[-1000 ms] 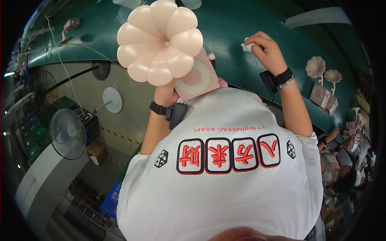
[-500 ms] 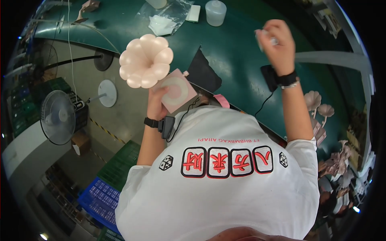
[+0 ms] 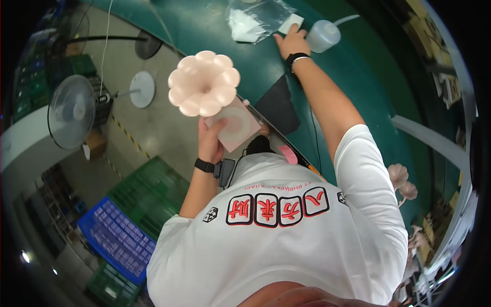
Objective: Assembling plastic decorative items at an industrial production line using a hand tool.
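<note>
My left hand (image 3: 209,140) is closed around the square pink base (image 3: 248,134) of a small gramophone, its thumb lying on the round pale disc on top. The gramophone's flower-shaped pink horn (image 3: 197,84) rises above that hand. Over the green table, my right hand (image 3: 295,45) reaches forward with thumb and fingers apart. Its fingertips touch or overlap a small white block (image 3: 292,22); I see no grip on it. Beside them stands a translucent squeeze bottle (image 3: 324,37) with a bent spout. A clear plastic bag (image 3: 263,16) and a white crumpled piece (image 3: 244,28) lie to the left.
A dark cloth (image 3: 279,106) lies near the edge of the green table (image 3: 337,77). More pink horns (image 3: 401,180) stand at the right. Left of me are a fan (image 3: 72,111), a blue crate (image 3: 115,238) and green crates (image 3: 148,189). A cable (image 3: 313,138) runs across the table.
My right hand has swung from the right to the white block, its fingers now spread. It held something small and whitish before. My left hand keeps the gramophone. The view has shifted.
</note>
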Motion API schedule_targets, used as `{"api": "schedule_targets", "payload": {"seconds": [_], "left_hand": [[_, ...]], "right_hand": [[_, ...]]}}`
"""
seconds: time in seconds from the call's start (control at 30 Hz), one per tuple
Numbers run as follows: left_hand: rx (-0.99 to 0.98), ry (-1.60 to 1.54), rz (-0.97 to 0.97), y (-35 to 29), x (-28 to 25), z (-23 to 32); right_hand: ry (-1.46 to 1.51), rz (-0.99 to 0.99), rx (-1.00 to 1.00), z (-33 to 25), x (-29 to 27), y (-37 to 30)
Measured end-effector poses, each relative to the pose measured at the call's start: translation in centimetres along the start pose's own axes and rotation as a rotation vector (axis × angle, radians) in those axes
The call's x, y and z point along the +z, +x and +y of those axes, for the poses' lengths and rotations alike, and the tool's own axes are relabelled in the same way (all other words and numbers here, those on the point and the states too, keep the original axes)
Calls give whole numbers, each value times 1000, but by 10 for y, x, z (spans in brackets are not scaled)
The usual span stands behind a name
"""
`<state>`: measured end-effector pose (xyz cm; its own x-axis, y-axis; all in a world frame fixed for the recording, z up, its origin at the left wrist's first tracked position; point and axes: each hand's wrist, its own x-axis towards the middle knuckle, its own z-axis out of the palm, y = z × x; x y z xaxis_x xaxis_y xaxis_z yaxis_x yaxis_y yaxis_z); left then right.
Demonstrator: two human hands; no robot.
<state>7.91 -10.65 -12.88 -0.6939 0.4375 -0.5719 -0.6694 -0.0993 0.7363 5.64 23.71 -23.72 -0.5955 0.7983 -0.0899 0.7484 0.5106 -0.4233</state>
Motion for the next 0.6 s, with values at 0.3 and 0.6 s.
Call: {"api": "schedule_targets", "payload": {"seconds": [0.3,0.6], "left_hand": [[-103,97,-21,-28,-5,14],[-265,163,-141,-32,3,15]], "right_hand": [[170,-10,-281,21,-30,-51],[468,-342,-626,49,-189,-218]]}}
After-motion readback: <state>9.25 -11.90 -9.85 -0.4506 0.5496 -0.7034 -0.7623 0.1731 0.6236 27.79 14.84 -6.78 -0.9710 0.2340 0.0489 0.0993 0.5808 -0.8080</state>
